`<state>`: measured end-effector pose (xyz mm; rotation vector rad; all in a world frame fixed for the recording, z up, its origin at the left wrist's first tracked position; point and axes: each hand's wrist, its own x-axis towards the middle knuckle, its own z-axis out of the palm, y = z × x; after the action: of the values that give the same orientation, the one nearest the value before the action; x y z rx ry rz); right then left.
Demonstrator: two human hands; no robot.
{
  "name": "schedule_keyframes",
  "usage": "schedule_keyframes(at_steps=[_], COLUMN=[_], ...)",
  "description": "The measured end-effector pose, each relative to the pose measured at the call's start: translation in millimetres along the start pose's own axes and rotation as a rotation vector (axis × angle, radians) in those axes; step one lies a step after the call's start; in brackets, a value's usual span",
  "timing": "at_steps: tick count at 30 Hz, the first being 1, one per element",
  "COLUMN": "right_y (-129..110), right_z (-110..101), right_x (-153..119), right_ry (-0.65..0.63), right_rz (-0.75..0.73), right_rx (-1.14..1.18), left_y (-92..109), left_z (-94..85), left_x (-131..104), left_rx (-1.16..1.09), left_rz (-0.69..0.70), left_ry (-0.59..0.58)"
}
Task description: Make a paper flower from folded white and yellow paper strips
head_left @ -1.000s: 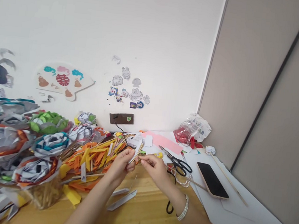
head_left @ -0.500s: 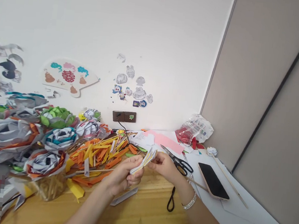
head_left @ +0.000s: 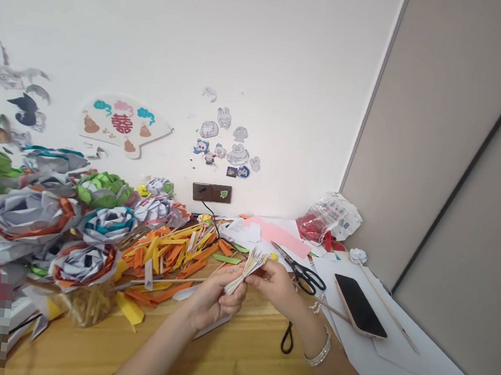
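Note:
A bundle of folded white and yellow paper strips (head_left: 251, 266) is held up over the wooden table, gathered at its lower end and fanned at the top. My left hand (head_left: 216, 297) is closed around the gathered lower part. On the fan's right side, my right hand (head_left: 275, 284) pinches the paper, though its fingertips are partly hidden. A small yellow bit shows just above that hand. Beneath my left hand, a folded white strip (head_left: 212, 328) lies on the table, partly covered.
Black scissors (head_left: 306, 277) and a phone (head_left: 361, 306) lie to the right, near a thin stick (head_left: 392, 313) on white sheets. Orange and yellow folded strips (head_left: 172, 254) are piled left of my hands. Large paper flowers (head_left: 83, 265) crowd the left side. Pink paper (head_left: 285, 239) lies behind.
The paper bundle has turned and its strips now fan out wider at the top. Both hands stay on it. The whole view has shifted slightly.

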<state>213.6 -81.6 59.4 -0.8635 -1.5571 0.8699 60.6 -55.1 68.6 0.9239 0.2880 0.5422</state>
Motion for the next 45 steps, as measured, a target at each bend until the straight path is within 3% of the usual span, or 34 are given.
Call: schedule_keyframes(at_steps=[5,9,11,14,17,24,29,38,42,45], right_y=[14,14,12,10,12,14,15,35,31,19], right_z=[3,5,6,6,4,-4,-2,6,7,6], right_x=[0,-2,-1,1,2,3,4,5,4,2], right_ry=[0.052,0.142,0.180,0.207,0.171,0.030,0.068,0.037,0.048,0.007], right_rz=[0.016,-0.019,-0.013,0.026,0.042,-0.043,-0.039,0.079,0.121,0.073], right_rx=[-0.013,-0.189,-0.242,-0.231,-0.208,-0.326,-0.388,-0.315,-0.329,-0.382], left_y=[-3,-10,-12,-12,-12,-13,-9,-11,-11,-8], left_z=[-1.8,-6.1,-6.3,-4.5,-4.2,-11.7,-19.4,-23.3,-21.3,-21.4], left_x=[4,9,9,6,5,8,7,-5,1,3], left_rx=[0.163,0.498,0.694,0.919,1.080,1.498,1.726,1.706,1.458,1.148], left_rz=[0.034,0.317,0.459,0.572,0.596,0.525,0.474,0.404,0.355,0.329], left_ry=[0.104,0.384,0.450,0.459,0.480,0.441,0.334,0.312,0.404,0.371])
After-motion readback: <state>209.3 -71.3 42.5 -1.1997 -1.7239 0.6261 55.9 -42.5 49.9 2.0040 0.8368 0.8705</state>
